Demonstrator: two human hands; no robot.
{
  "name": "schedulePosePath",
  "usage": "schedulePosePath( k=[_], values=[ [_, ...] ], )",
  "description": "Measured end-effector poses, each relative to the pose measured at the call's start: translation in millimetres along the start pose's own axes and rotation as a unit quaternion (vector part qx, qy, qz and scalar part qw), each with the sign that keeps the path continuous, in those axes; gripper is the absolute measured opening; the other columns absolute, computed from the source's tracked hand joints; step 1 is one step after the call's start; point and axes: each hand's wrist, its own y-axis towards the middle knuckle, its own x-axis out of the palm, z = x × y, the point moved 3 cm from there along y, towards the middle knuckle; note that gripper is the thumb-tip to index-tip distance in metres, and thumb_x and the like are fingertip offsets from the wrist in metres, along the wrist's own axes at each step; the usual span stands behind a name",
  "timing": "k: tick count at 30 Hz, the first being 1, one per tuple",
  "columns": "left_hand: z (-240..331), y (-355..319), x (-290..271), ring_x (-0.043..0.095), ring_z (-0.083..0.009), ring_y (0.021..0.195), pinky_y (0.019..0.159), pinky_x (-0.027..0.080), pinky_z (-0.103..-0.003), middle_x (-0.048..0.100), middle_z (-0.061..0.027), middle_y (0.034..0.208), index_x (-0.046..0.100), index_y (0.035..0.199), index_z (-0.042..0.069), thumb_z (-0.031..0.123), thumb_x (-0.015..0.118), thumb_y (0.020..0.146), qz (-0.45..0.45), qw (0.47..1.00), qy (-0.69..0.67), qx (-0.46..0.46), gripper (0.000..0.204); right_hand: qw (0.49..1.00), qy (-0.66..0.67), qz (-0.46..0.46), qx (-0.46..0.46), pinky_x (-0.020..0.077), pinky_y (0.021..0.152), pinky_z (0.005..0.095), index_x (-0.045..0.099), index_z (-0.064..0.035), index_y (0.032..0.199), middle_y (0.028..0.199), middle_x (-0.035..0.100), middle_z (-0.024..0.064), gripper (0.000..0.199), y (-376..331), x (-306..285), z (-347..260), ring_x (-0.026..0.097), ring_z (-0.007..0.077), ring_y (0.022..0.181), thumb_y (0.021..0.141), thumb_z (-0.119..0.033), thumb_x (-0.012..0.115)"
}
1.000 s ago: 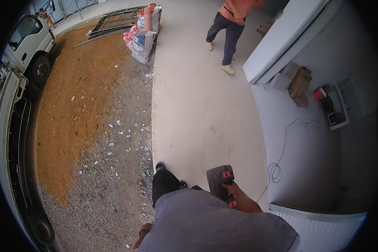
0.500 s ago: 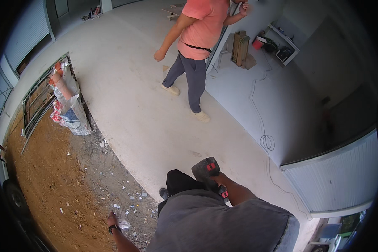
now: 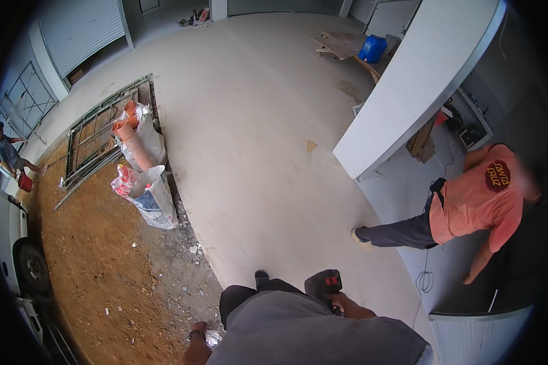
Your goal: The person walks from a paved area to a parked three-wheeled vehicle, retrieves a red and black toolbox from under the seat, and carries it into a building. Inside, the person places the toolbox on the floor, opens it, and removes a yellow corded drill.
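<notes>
In my right hand (image 3: 342,303) is a black cordless power tool (image 3: 323,286) with red marks on its battery end, carried beside my body. My fingers wrap its grip, and the tool's working end is hidden. Down at my left side, my left hand (image 3: 198,329) is closed on crumpled whitish plastic (image 3: 213,338), partly covered by my shirt. A dark band circles that wrist. One dark shoe (image 3: 262,278) of mine shows on the pale concrete floor (image 3: 268,201).
A co-worker in an orange shirt (image 3: 469,207) strides at the right, by a white pillar (image 3: 420,85) and a coiled cable (image 3: 425,281). White sacks (image 3: 155,198) with orange pipes (image 3: 137,146) stand left on soil. Another person (image 3: 12,152) is near a parked vehicle (image 3: 9,225).
My view has turned and moved ahead; the pillar and a blue jug have come into sight. The co-worker has moved to the right. Both my hands keep their holds.
</notes>
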Motion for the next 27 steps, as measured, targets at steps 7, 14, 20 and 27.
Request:
schedulePosePath(
  k=[7, 14, 20, 27],
  values=[
    [83, 88, -111, 0.064, -0.0327, 0.119, 0.099, 0.051, -0.045, 0.066, -0.0137, 0.129, 0.073, 0.115, 0.013, 0.031, 0.055, 0.091, -0.125, 0.968, -0.212, -0.053, 0.035, 0.987, -0.025, 0.137, -0.080, 0.0482, 0.046, 0.0378, 0.065, -0.0029, 0.117, 0.092, 0.069, 0.0126, 0.041, 68, 16, -228, 0.064, 0.0232, 0.062, 0.086, -0.028, 0.075],
    [107, 274, -437, 0.065, -0.0312, 0.117, 0.101, 0.050, -0.044, 0.069, -0.0115, 0.125, 0.074, 0.115, 0.015, 0.033, 0.057, 0.087, -0.053, 0.997, 0.001, 0.058, 0.037, 0.994, -0.049, 0.060, -0.080, 0.0502, 0.049, 0.0398, 0.065, -0.0060, 0.117, 0.082, 0.065, 0.0122, 0.028, 142, 22, -478, 0.058, 0.0231, 0.054, 0.092, -0.018, 0.068],
    [246, 392, -849, 0.071, -0.0203, 0.083, 0.077, 0.056, -0.032, 0.075, -0.0124, 0.095, 0.070, 0.108, 0.000, 0.007, 0.062, 0.080, 0.237, 0.803, -0.520, 0.169, 0.030, 0.997, 0.062, 0.053, -0.014, 0.0462, 0.046, 0.0390, 0.065, -0.0072, 0.104, 0.062, 0.051, 0.0041, 0.020, 144, 18, -699, 0.049, 0.0169, 0.047, 0.093, -0.024, 0.068],
    [409, 449, -1089, 0.070, -0.0190, 0.080, 0.074, 0.055, -0.032, 0.075, -0.0142, 0.093, 0.069, 0.111, 0.000, 0.006, 0.067, 0.080, 0.300, 0.820, -0.413, 0.259, 0.032, 0.990, 0.126, 0.031, 0.046, 0.0435, 0.046, 0.0350, 0.066, -0.0065, 0.106, 0.063, 0.053, 0.0030, 0.038, 248, 4, -890, 0.045, 0.0150, 0.045, 0.086, -0.036, 0.078]
  ],
)
